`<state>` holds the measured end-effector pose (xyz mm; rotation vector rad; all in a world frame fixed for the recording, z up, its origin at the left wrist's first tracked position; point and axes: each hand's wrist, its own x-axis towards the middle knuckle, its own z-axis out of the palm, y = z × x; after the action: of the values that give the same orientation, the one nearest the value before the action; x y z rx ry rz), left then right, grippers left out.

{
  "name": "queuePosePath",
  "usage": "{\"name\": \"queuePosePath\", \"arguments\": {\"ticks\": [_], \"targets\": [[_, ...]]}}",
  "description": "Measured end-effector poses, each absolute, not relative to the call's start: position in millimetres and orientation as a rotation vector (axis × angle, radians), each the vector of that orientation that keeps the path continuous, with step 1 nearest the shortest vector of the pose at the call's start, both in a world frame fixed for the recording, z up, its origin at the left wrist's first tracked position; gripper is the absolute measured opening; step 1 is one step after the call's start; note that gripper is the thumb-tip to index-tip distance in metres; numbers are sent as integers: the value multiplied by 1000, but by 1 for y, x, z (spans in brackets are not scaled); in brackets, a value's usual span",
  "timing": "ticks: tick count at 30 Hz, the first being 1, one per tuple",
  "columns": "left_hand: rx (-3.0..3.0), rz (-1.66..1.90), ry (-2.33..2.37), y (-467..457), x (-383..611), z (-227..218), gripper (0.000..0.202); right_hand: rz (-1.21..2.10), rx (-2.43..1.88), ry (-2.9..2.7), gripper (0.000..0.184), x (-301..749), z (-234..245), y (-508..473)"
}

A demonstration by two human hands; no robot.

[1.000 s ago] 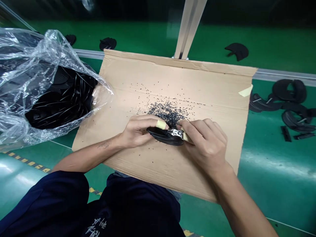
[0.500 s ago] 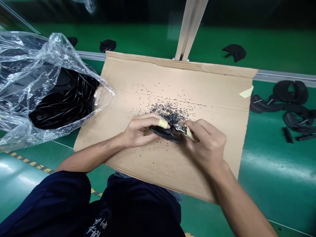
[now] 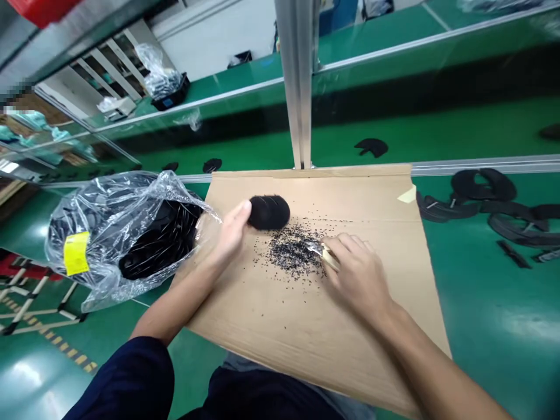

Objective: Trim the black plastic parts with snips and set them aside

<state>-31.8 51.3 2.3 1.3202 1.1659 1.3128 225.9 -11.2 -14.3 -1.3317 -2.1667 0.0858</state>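
My left hand (image 3: 231, 230) is closed on the edge of a round black plastic part (image 3: 268, 212), held up over the cardboard, its face smeared a little by motion. In my right hand (image 3: 359, 274) are small cutting pliers (image 3: 314, 247) with metal jaws and pale handles. Their tip points left, over a pile of tiny black scraps (image 3: 289, 254). The pliers and the part are apart. Under both hands lies a brown cardboard sheet (image 3: 245, 315).
A clear plastic bag (image 3: 98, 204) full of black parts stands at left, with a yellow label (image 3: 76, 253). Black curved pieces (image 3: 483, 184) lie on the green surface at right. A metal post (image 3: 300, 87) rises behind the cardboard.
My left hand has lifted the black part up and left, away from the pliers, and turned it. My right hand still holds the pliers near the pile. The view has tilted up.
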Motion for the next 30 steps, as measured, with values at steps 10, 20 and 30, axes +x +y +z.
{"name": "queuePosePath", "arguments": {"ticks": [10,20,30], "targets": [[2080,1030,1631,218,-44,19,16,33,-1357,-2230,17,225,-16,-17],[2023,680,1877,251,-40,3,36,-14,-1467,-2260,19,226,-7,-20],[2243,1238,1546,178,0,29,10,-96,-1546,-2261,17,226,-3,-19]]}}
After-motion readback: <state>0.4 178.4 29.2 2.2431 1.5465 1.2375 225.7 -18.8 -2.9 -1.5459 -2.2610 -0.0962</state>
